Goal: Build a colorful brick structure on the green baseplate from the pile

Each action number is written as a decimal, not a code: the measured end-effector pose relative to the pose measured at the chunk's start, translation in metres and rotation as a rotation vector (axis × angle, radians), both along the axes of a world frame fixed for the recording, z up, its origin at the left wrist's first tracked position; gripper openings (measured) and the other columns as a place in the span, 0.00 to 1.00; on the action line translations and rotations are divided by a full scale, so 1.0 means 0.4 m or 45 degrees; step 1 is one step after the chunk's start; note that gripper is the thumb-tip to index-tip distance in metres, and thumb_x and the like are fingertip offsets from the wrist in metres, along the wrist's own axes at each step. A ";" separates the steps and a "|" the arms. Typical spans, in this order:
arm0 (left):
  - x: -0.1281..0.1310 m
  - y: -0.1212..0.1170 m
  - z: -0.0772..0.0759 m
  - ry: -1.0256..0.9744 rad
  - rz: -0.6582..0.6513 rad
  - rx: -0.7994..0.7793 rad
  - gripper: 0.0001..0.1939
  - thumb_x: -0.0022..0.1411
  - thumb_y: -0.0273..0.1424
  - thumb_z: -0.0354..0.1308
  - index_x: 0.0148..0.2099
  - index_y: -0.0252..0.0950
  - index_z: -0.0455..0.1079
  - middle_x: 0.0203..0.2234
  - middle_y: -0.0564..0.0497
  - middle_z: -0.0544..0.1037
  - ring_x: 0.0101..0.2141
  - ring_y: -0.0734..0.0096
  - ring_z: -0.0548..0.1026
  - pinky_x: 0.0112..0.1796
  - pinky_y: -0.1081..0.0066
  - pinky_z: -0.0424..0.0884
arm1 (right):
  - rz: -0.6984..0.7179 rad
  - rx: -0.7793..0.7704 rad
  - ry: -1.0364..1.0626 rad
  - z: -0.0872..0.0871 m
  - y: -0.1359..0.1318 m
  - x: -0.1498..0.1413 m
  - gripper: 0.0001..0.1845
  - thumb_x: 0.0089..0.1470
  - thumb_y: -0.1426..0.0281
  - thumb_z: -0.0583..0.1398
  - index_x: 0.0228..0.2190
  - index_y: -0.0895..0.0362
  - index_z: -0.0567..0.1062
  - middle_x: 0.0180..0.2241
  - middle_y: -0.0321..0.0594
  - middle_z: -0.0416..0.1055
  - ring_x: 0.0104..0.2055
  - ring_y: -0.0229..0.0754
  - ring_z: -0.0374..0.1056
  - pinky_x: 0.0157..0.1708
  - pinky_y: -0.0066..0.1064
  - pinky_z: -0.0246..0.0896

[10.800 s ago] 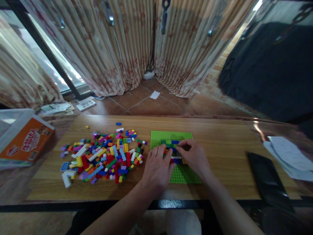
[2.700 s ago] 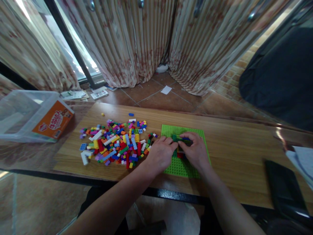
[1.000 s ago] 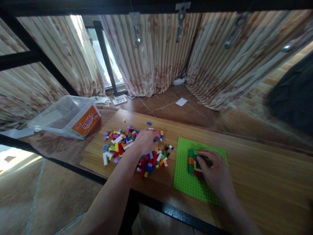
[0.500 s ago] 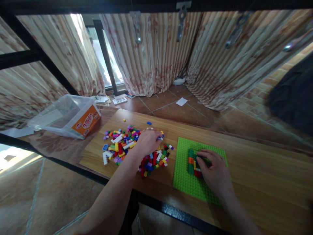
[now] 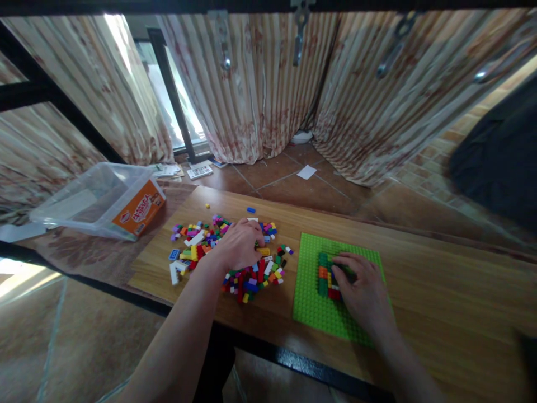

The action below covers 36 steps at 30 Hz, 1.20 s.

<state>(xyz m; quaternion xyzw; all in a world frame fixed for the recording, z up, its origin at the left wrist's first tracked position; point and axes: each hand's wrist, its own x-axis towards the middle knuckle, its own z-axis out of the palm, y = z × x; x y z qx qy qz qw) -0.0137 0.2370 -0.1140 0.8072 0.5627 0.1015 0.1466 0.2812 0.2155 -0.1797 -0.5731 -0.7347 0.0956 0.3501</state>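
Observation:
My left hand (image 5: pixel 238 244) lies on a pile of small coloured bricks (image 5: pixel 197 249) on the wooden table, its fingers curled down among them; what they pinch is hidden. My right hand (image 5: pixel 361 290) rests on a green baseplate (image 5: pixel 314 302) to the right of the pile. Its fingers are bent over a small stack of joined bricks (image 5: pixel 323 273) in green, orange and red, pressing on its right side.
A clear plastic bin with an orange label (image 5: pixel 100 200) stands at the table's left end. Tiled floor, papers (image 5: pixel 199 169) and striped curtains (image 5: pixel 260 84) lie beyond the far edge. A dark cloth-covered shape (image 5: pixel 495 162) is at the right.
My left hand left the baseplate, reached into the brick pile and has drawn slightly nearer within it. My right hand stays on the stack. The view swung left.

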 end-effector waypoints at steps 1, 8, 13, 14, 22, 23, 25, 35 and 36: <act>0.003 -0.001 -0.001 0.011 0.002 -0.006 0.08 0.47 0.22 0.62 0.30 0.38 0.78 0.40 0.48 0.77 0.46 0.57 0.72 0.51 0.57 0.67 | 0.000 -0.003 -0.003 0.000 0.000 -0.001 0.12 0.56 0.63 0.57 0.36 0.53 0.79 0.42 0.46 0.75 0.47 0.52 0.68 0.49 0.51 0.60; -0.003 0.011 -0.013 -0.131 -0.056 0.069 0.04 0.51 0.23 0.62 0.30 0.37 0.75 0.36 0.48 0.76 0.44 0.60 0.72 0.50 0.60 0.67 | -0.026 -0.008 0.075 0.007 0.001 -0.003 0.11 0.56 0.63 0.58 0.35 0.53 0.79 0.42 0.46 0.76 0.46 0.51 0.69 0.50 0.50 0.62; 0.055 0.001 -0.003 -0.383 -0.025 0.146 0.02 0.59 0.26 0.58 0.36 0.36 0.70 0.33 0.50 0.75 0.36 0.67 0.73 0.40 0.66 0.69 | -0.158 0.055 0.278 0.046 -0.007 0.005 0.12 0.58 0.61 0.58 0.34 0.54 0.78 0.38 0.44 0.77 0.43 0.48 0.72 0.48 0.44 0.65; 0.082 -0.006 -0.006 -0.432 -0.039 0.162 0.02 0.60 0.25 0.56 0.35 0.36 0.69 0.32 0.50 0.75 0.36 0.67 0.73 0.40 0.67 0.69 | -0.175 0.050 0.311 0.055 -0.011 0.006 0.12 0.59 0.61 0.58 0.34 0.54 0.78 0.37 0.43 0.77 0.42 0.47 0.72 0.47 0.43 0.66; 0.297 -0.077 -0.092 -0.577 -0.282 0.186 0.05 0.63 0.23 0.52 0.41 0.36 0.67 0.37 0.47 0.75 0.39 0.65 0.74 0.41 0.65 0.72 | 0.199 -0.319 0.445 0.085 -0.051 -0.015 0.13 0.58 0.59 0.60 0.41 0.52 0.79 0.38 0.40 0.78 0.40 0.43 0.73 0.40 0.34 0.69; 0.307 -0.080 -0.099 -0.586 -0.282 0.200 0.05 0.63 0.23 0.52 0.41 0.36 0.67 0.37 0.47 0.75 0.39 0.65 0.74 0.41 0.65 0.72 | 0.218 -0.349 0.439 0.086 -0.052 -0.014 0.13 0.58 0.59 0.60 0.40 0.52 0.79 0.38 0.40 0.78 0.40 0.43 0.73 0.40 0.34 0.69; 0.319 -0.083 -0.107 -0.611 -0.270 0.222 0.06 0.64 0.23 0.52 0.41 0.37 0.67 0.38 0.47 0.75 0.39 0.65 0.74 0.42 0.65 0.73 | 0.243 -0.392 0.429 0.088 -0.052 -0.005 0.13 0.58 0.59 0.60 0.40 0.51 0.79 0.38 0.39 0.78 0.40 0.43 0.73 0.41 0.35 0.69; 0.334 -0.078 -0.121 -0.675 -0.342 0.177 0.09 0.63 0.20 0.51 0.42 0.36 0.67 0.39 0.48 0.74 0.42 0.66 0.74 0.44 0.67 0.72 | 0.269 -0.460 0.286 0.089 -0.058 0.048 0.11 0.57 0.67 0.60 0.41 0.49 0.79 0.36 0.35 0.77 0.37 0.42 0.72 0.41 0.37 0.68; 0.334 -0.078 -0.122 -0.683 -0.354 0.172 0.09 0.63 0.20 0.51 0.42 0.36 0.68 0.39 0.48 0.74 0.42 0.66 0.74 0.44 0.67 0.72 | 0.255 -0.431 0.253 0.086 -0.057 0.049 0.10 0.56 0.67 0.60 0.40 0.48 0.79 0.36 0.35 0.77 0.37 0.42 0.71 0.40 0.37 0.67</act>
